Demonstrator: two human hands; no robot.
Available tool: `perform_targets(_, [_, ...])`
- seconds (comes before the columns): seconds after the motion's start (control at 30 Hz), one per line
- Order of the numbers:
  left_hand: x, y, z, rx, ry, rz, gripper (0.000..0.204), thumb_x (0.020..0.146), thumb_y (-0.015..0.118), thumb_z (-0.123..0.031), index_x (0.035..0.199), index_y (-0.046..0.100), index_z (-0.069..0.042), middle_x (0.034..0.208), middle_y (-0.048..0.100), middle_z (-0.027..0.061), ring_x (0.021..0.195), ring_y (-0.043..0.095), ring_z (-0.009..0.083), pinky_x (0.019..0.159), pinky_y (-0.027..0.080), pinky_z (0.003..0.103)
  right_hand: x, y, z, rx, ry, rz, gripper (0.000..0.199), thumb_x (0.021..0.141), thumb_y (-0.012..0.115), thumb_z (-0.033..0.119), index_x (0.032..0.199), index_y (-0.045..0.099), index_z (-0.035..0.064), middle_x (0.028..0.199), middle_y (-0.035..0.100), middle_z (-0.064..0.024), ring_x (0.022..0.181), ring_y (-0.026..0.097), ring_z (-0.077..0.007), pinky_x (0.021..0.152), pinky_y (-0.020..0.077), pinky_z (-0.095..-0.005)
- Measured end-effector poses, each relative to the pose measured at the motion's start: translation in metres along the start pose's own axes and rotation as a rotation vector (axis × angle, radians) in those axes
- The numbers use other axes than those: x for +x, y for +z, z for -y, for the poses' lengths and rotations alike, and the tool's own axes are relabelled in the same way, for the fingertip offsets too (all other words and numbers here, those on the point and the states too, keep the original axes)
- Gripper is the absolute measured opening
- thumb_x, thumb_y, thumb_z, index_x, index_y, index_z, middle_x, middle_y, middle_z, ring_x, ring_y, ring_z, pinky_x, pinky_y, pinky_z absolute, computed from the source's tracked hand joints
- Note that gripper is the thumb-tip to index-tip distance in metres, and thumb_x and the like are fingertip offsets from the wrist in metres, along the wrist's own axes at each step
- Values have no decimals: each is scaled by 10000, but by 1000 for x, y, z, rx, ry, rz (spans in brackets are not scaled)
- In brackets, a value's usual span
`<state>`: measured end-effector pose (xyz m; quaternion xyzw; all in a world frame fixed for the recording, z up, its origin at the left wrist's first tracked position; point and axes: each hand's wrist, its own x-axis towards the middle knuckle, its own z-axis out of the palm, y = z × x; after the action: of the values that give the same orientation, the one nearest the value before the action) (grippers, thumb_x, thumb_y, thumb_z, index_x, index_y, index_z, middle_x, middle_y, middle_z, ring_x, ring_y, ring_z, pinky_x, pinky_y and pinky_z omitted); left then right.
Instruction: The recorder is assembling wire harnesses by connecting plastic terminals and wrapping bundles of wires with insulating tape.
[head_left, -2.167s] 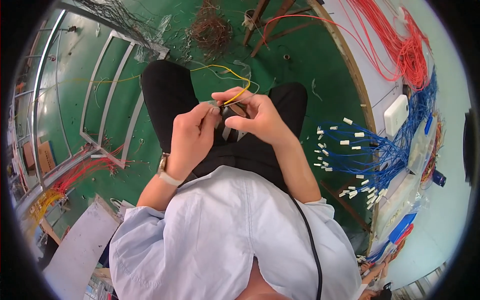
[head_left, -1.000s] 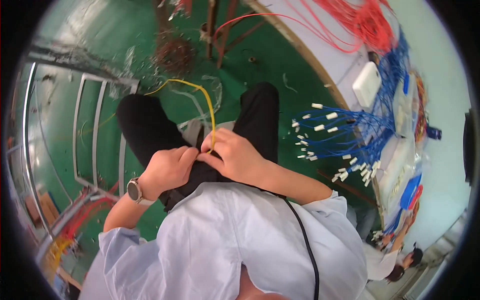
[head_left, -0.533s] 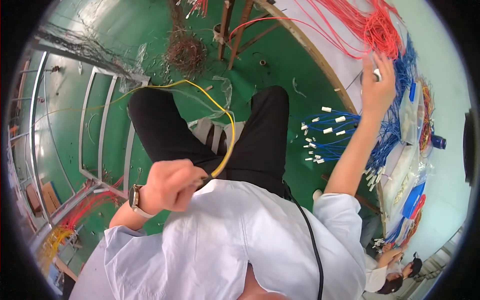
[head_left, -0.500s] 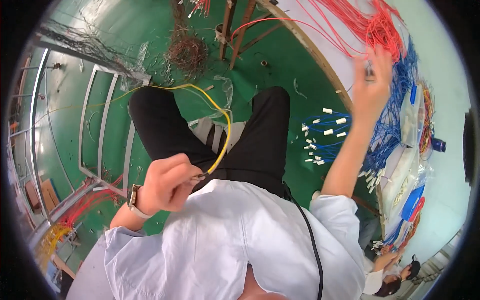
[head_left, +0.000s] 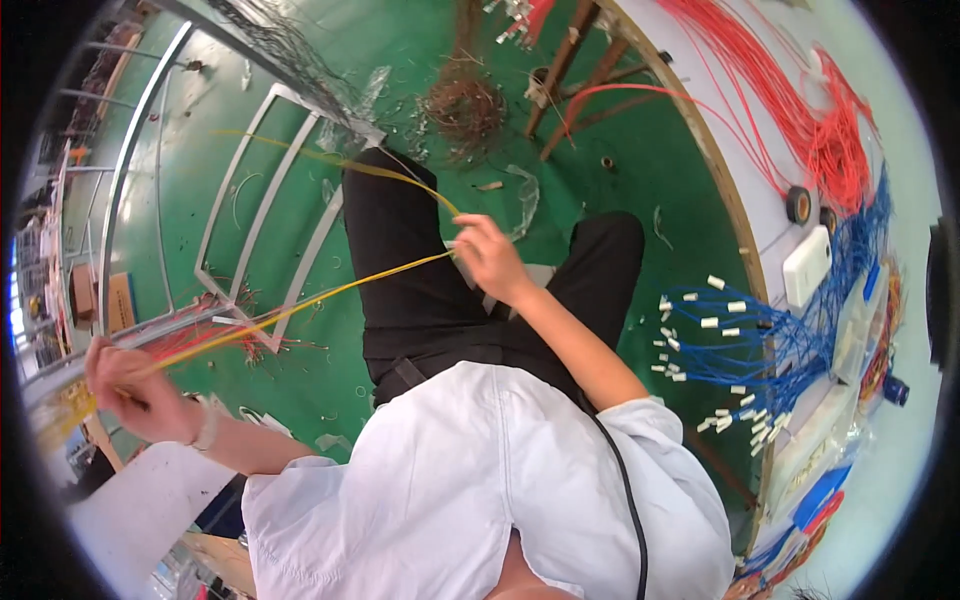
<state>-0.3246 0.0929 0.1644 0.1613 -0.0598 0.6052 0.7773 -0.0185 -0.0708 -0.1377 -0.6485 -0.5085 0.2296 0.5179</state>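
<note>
Yellow wire stretches in a nearly straight line between my two hands, across my left thigh. My left hand is held far out to the left, its fingers closed on the wire beside a bundle of yellow wires. Above my lap, my right hand pinches the other end of that stretch between thumb and fingers. From the right hand a second length of yellow wire runs up and to the left over my knee. It blurs toward its far end.
At right, a curved table edge borders red wires, blue wires with white connectors, a black tape roll and a white box. A metal frame stands at left. Tangled brown wire lies on the green floor.
My right hand has come from the red wires on the table to the yellow wire over my lap and gripped it. The left hand has swung out to the left. The view has turned left.
</note>
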Motion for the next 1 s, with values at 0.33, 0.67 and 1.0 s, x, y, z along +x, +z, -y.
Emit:
perform_targets(0.33, [32,-111,-17,1104,775,-406,121,901,517,-142,916,583,-42,749,528,16,637,487,76,494,362,196,-45,-48,76,-79,-25,77,280,830,609,4,1110,629,5,784,603,-126,691,598,-276,596,474,-351])
perform_targets(0.67, [98,-384,227,1336,-447,-604,343,757,761,-240,646,484,-69,543,442,-1,394,375,121,371,242,303,-100,-50,79,15,39,292,277,777,617,-39,1038,683,26,757,611,-107,668,604,-257,615,496,-324])
perform_targets(1.0, [149,-545,298,2714,-650,200,269,883,471,-153,937,698,-21,963,674,231,940,661,364,775,539,416,-151,-139,122,579,499,-119,130,743,573,98,700,581,-24,831,623,-150,905,596,-296,962,426,-437])
